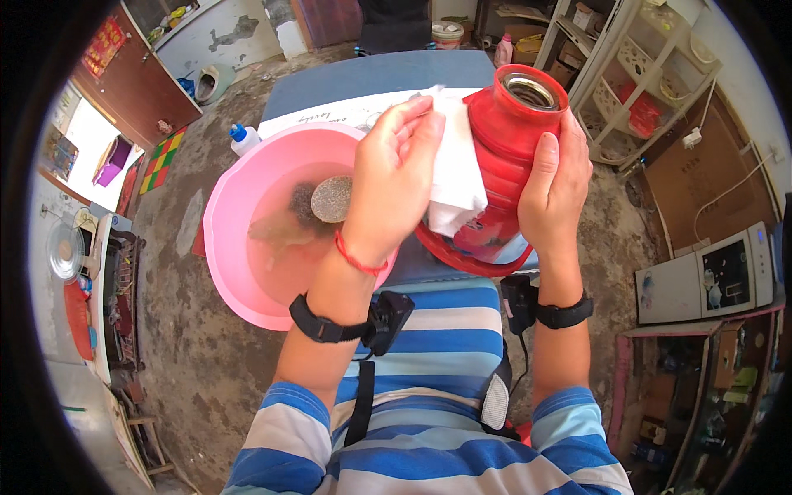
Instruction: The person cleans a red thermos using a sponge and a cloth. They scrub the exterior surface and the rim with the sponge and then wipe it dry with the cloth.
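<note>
A red thermos flask with ridged sides and an open metal mouth stands tilted in front of me. My right hand is wrapped against its right side, thumb toward me. In my left hand, the fingers are bent round a white tissue or thin cloth, which lies along the flask's left side. Just left of that hand is a pink basin of cloudy water. A round, speckled grey scrubber and a dark scouring pad sit in it, beside something pale under the water.
Behind the basin stands a white bottle with a blue cap. The table has a blue and white cover. A black chair is beyond it. Shelves rise at the far right, and a white cabinet stands nearer on the right.
</note>
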`<state>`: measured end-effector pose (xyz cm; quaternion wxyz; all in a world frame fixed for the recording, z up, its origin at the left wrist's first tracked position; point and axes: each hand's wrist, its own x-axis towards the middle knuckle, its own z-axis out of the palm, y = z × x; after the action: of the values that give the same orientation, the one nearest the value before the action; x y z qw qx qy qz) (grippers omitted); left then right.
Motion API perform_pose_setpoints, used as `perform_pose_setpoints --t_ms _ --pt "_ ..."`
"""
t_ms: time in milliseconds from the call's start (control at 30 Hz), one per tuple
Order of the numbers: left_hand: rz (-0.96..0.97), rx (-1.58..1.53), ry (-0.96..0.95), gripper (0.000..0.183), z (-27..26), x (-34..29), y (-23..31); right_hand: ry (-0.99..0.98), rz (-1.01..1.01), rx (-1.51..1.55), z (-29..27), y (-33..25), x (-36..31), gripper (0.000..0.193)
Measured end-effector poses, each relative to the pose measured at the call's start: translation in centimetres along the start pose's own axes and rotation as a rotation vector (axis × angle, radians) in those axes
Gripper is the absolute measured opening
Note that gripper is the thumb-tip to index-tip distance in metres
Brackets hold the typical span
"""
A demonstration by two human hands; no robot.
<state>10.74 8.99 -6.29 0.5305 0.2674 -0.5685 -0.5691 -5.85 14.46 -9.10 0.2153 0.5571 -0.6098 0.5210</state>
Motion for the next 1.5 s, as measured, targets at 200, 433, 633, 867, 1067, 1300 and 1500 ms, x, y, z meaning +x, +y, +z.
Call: perform_pose_setpoints --t_ms 200,433,633,867,1067,1300,1500 --pt "0.436 0.713 -0.157 0.052 0.5 -0.7 -1.6 0.001 -0.002 0.001 -0.1 0.1 -0.1 0.044" --pt "0.546 0.740 -0.058 0.038 0.8 2.1 -3.5 -0.021 -0.002 -0.005 -0.4 -0.6 0.3 0.042" --pt "0.435 0.765 -0.063 0.036 0.8 2.7 -3.7 0.005 -0.021 0.027 -0.1 -0.2 0.2 0.040" --pt "0.556 0.771 0.005 0.039 1.3 -1.3 -3.9 0.028 -0.023 -0.035 0.3 -0.1 0.0 0.044" --pt "0.635 0.899 0.023 0.041 1.3 -4.5 -3.6 0.019 -0.002 -0.026 0.3 -0.1 -0.1 0.044" --pt "0.724 0.887 0.041 0.035 1.1 -4.3 -3.7 -0.031 0.029 -0.008 -0.2 -0.1 -0.2 0.043" --pt "0.453 0.813 -0.141 0.023 -0.8 2.1 -2.7 -0.022 -0.005 0.007 -0.2 -0.3 0.1 0.043"
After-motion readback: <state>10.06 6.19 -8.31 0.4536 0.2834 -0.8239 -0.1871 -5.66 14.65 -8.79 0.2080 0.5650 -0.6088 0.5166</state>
